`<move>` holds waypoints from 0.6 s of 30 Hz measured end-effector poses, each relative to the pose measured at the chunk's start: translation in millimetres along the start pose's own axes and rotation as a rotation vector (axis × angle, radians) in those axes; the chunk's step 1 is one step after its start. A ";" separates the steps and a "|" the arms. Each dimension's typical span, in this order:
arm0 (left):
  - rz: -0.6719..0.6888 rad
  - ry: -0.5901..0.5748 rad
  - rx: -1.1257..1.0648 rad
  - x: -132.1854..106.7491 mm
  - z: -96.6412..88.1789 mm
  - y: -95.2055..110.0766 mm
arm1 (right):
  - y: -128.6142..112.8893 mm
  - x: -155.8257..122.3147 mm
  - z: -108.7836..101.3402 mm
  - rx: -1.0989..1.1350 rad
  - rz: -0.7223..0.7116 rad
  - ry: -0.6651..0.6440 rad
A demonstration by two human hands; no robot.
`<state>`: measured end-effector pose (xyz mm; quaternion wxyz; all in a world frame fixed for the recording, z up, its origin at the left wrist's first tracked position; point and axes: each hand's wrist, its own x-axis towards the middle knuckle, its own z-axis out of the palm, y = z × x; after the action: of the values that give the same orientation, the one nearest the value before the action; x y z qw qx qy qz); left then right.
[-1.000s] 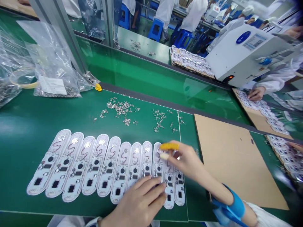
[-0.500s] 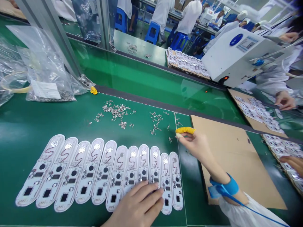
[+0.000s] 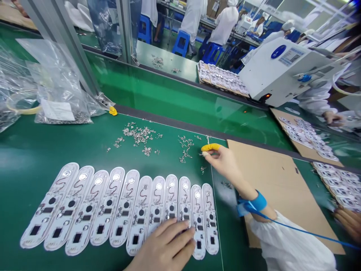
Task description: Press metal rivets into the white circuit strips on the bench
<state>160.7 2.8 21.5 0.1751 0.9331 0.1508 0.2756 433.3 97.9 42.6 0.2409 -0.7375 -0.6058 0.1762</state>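
Observation:
A row of several long white casings with rounded ends (image 3: 117, 210) lies side by side on the green table, each holding a circuit board, red wires and a round silver disc. My left hand (image 3: 166, 244) rests over the lower ends of the casings right of the row's middle, fingers stretched out flat. My right hand (image 3: 218, 156) wears a yellow finger cot (image 3: 211, 146) and a blue wrist strap (image 3: 252, 204). Its thumb and forefinger are pinched beside a loose scatter of small metal parts (image 3: 185, 145); what they hold is too small to make out.
A larger heap of small metal parts (image 3: 139, 134) lies left of the scatter. Cardboard (image 3: 270, 180) covers the table at right. Clear plastic bags (image 3: 60, 98) stand at left by a metal post. Beyond a green divider is a white machine (image 3: 284, 71); a co-worker's hand (image 3: 334, 118) is at far right.
My right hand has moved left and slightly away from me, up to the scattered metal parts, still pinched. My left hand stays on the casings. The view has shifted slightly.

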 end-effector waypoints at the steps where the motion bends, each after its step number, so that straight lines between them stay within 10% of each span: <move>1: -0.002 -0.006 -0.003 -0.4 0.1 -0.1 | 0.6 1.7 -3.2 -0.006 0.001 0.011; 11: 0.002 -0.023 -0.008 -0.5 -0.4 -0.2 | -18.2 36.6 11.5 -0.173 -0.102 -0.040; 18: -0.042 0.065 -0.042 4.0 -3.1 4.0 | -27.4 13.3 -10.1 -0.102 -0.127 0.060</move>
<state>162.9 1.5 27.5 0.1956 0.9163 0.1701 0.3054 419.5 113.7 66.9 0.2315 -0.7139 -0.6522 0.1073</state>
